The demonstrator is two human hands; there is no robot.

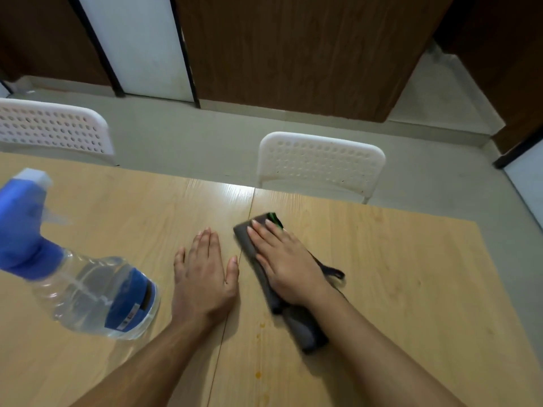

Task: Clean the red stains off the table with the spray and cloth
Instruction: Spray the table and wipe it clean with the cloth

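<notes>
Two white perforated chairs are parked at the far side: one chair (321,163) straight across, another chair (53,127) off left. Behind them, pale floor (182,136) and brown wood panels (293,54) are seen.

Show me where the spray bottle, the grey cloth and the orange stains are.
spray bottle (97,298), head view, on its clear body.
grey cloth (305,330), head view, on the near end, below the right wrist.
orange stains (258,336), head view, on a small spot on the table.

The spray bottle (85,292) is cut off at the left edge — the cloth (296,321) is blurred (partly hidden).
</notes>
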